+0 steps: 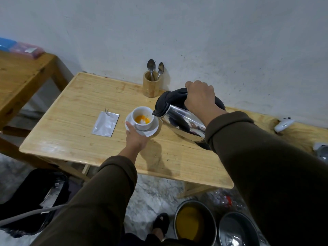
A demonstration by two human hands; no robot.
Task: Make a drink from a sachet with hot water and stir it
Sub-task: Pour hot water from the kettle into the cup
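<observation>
A white cup [144,125] stands on a white saucer [153,130] in the middle of the wooden table [78,139]. Orange liquid and white powder show inside the cup. My right hand [199,98] grips the black handle of a steel kettle [182,124], tilted with its spout at the cup's right rim. My left hand [135,137] holds the saucer's near edge. A torn silver sachet [105,123] lies flat to the left of the saucer. Two spoons [155,69] stand in a wooden holder [151,84] by the wall.
A second wooden table [21,80] stands at the left with a blue and pink box on it. White objects [284,124] lie at the table's right end. Two metal pots [195,222] sit on the floor below; a dark bag lies at lower left.
</observation>
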